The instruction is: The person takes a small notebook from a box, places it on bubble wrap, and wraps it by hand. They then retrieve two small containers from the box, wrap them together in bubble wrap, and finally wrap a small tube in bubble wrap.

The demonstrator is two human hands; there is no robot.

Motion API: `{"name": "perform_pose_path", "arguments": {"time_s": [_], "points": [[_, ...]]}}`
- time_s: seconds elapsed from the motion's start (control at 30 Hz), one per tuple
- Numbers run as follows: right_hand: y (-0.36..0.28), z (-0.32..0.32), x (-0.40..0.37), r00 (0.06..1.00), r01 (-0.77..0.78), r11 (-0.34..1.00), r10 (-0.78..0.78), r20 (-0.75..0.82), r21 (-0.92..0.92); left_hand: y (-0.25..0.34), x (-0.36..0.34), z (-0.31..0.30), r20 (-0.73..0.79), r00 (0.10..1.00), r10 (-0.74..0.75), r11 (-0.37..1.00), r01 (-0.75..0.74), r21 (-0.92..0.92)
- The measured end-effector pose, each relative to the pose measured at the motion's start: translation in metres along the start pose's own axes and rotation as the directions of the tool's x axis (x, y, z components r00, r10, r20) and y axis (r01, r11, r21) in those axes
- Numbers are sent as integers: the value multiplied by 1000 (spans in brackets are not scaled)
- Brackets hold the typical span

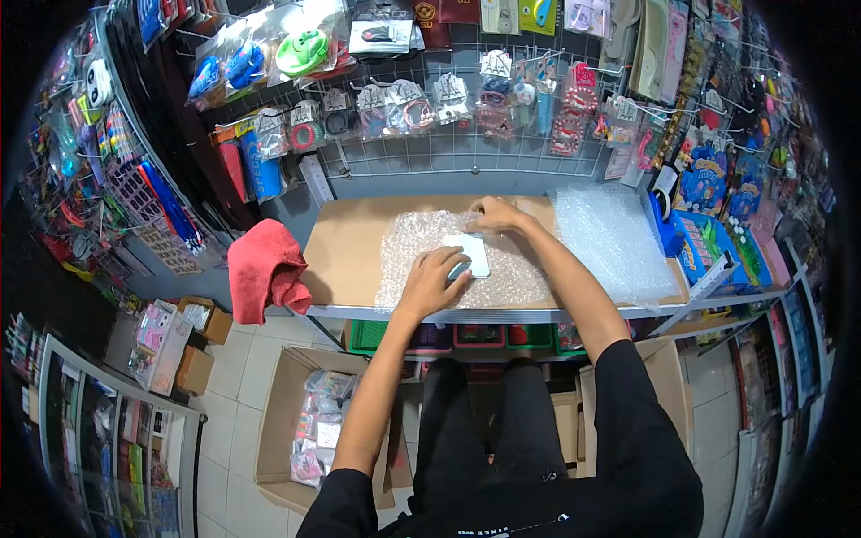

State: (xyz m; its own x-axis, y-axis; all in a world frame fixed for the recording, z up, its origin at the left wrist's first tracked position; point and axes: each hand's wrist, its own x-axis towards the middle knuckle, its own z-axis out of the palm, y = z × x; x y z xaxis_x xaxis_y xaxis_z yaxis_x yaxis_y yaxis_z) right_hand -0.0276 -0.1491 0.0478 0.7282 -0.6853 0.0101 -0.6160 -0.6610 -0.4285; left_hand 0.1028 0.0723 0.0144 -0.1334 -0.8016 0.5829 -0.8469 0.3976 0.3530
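A sheet of bubble wrap (408,247) lies spread on the brown cardboard top of the bench. On it rests a small, flat, white rectangular object (473,255) with a teal edge; its exact kind does not show. My left hand (435,278) lies against the left side of this object, fingers stretched and thumb apart, partly covering it. Beyond the object, my right hand (496,215) has its fingers curled at the far edge of the bubble wrap, pinching it.
More bubble wrap (605,242) lies on the right, beside a blue tape dispenser (665,229). A red cloth (267,269) hangs at the left front corner. Packaged goods hang on the wire rack (395,166) behind. Below stands a cardboard box (278,430) with small packets.
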Motion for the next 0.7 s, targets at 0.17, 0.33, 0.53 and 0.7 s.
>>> {"name": "perform_pose_path", "arguments": {"time_s": [0.17, 0.33, 0.53, 0.7], "points": [[-19, -21, -26, 987, 158, 981, -159, -1, 109, 3, 0, -3, -2, 1000, -4, 1000, 4, 31], [-25, -2, -69, 846, 439, 852, -499, -187, -284, 4, 0, -3, 14, 1000, -9, 999, 8, 34], [-14, 16, -94, 758, 518, 790, -601, -251, -327, 6, 2, -5, -7, 1000, -14, 988, 15, 156], [-8, 16, -104, 728, 559, 750, -648, -224, -354, -5, 18, -21, -78, 989, 122, 926, -85, 367]]}}
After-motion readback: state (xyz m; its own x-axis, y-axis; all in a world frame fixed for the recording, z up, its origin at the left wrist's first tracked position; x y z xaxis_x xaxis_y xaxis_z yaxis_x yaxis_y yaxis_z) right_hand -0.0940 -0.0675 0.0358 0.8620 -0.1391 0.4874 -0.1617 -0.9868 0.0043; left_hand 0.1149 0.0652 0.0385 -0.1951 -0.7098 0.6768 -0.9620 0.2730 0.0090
